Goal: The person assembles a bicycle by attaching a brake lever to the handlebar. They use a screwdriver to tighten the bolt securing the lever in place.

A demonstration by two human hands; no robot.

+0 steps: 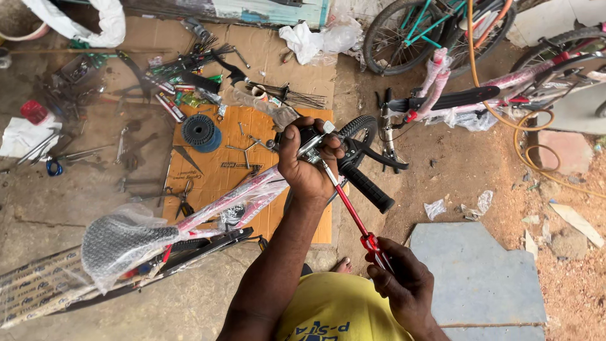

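Plastic-wrapped saddle [123,243] lower left — new red bicycle frame [237,199] lies across the orange cardboard [218,167]. Left hand [307,165] clenched on the handlebar fitting [314,140], steadying it. Right hand [398,281] closed round the red screwdriver [355,215] — tip up at the fitting.

Red-handled screwdriver [360,222], black handlebar grip [369,189], orange cardboard [218,167], yellow shirt [338,312].

1. Soft, even daylight fills the scene; nothing is dim.
2. Shadows are faint and diffuse, with no hard edges.
3. The white crumpled plastic sheet [315,39] and the clear plastic wrap over the grey bicycle saddle [123,240] show mild glare.
4. Wide-angle distortion bends the edges.
5. Focus is sharp throughout.
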